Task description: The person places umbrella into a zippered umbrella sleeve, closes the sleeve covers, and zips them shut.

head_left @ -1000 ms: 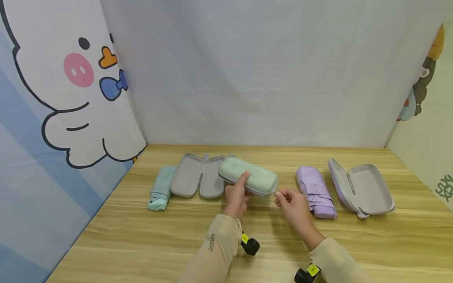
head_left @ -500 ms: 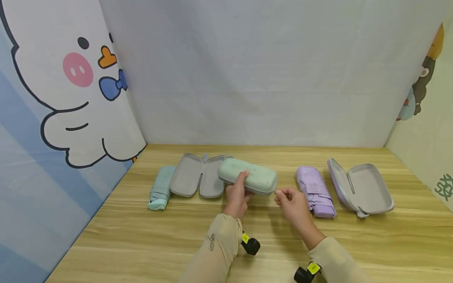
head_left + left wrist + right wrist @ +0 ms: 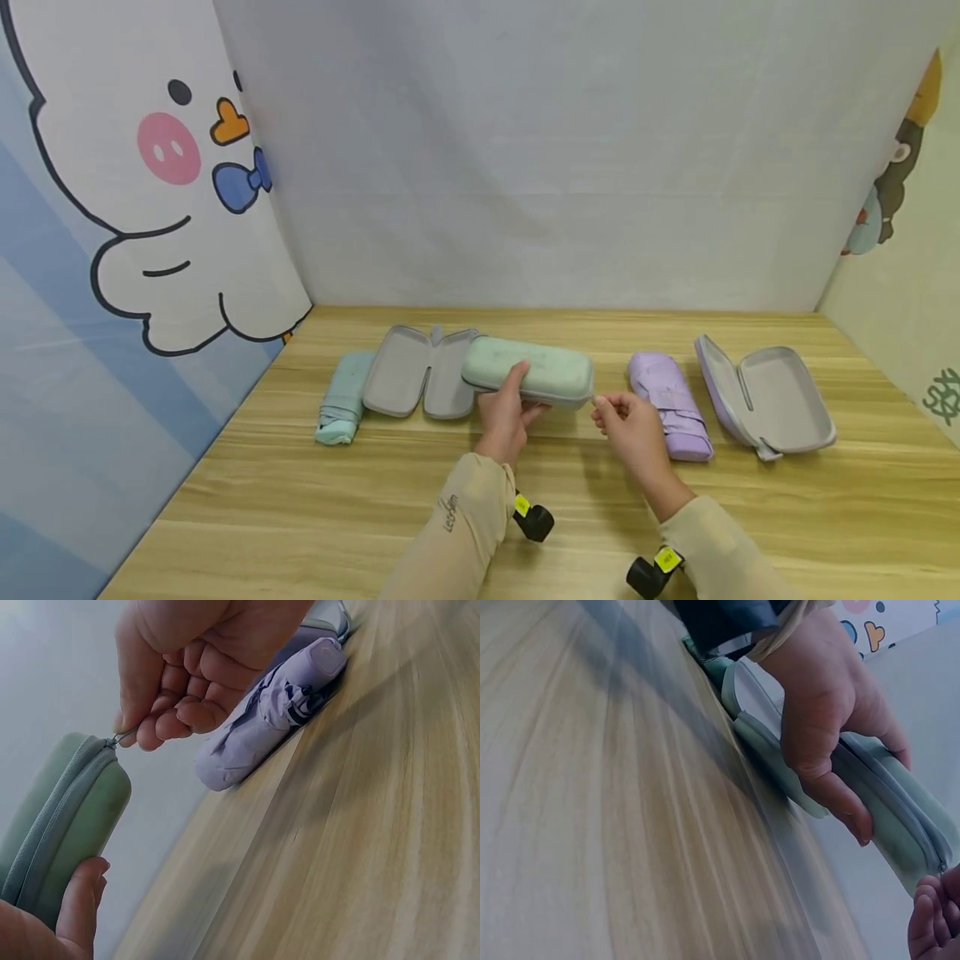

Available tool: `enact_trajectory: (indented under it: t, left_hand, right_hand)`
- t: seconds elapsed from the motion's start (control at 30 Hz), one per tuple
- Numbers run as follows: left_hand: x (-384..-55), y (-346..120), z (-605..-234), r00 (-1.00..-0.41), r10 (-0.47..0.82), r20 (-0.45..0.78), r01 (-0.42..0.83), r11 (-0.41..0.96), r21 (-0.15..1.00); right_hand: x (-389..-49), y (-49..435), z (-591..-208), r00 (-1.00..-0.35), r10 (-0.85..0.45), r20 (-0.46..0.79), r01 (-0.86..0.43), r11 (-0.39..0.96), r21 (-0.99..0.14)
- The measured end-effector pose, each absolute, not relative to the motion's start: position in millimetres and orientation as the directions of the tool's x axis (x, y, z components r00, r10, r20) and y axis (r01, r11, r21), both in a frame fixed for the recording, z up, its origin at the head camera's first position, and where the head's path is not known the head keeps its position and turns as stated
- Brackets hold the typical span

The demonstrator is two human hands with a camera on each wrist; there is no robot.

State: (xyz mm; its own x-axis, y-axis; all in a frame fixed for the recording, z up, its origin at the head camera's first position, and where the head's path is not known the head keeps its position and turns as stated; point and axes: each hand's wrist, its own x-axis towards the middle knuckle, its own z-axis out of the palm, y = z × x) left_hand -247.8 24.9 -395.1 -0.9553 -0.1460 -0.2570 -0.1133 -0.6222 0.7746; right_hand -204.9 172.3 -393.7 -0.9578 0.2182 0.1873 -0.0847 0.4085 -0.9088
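Observation:
My left hand (image 3: 506,417) grips a mint-green zippered hard case (image 3: 536,367), thumb on top and fingers below, above the table. The zip tape (image 3: 56,817) runs along the case's side, and the two halves lie together. At its right end my right hand (image 3: 633,433) pinches the small metal zipper pull (image 3: 124,736) between thumb and fingers. In the right wrist view, the left hand (image 3: 832,727) spans the case while the right hand (image 3: 934,915) shows only partly at the edge.
A folded green umbrella (image 3: 347,392) and an open grey-lined case (image 3: 397,375) lie on the left of the wooden table (image 3: 300,517). To the right are a folded purple umbrella (image 3: 667,404) and an open purple case (image 3: 787,400). A pale curtain (image 3: 570,167) hangs behind.
The right end of the green case has swung slightly right and up, so it lies more level. My right hand has shifted slightly right with the zipper pull. The left grip is unchanged.

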Motion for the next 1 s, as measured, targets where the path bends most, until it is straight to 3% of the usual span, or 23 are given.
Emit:
enact_trajectory:
  t: [1.0]
  left_hand:
    - [-247.1,32.2,-395.1,-0.949,-0.184,-0.254,-0.074,-0.656,0.751]
  right_hand:
    - [-201.3,163.4,-398.9,-0.928,0.198,0.314,-0.179,0.504,-0.845]
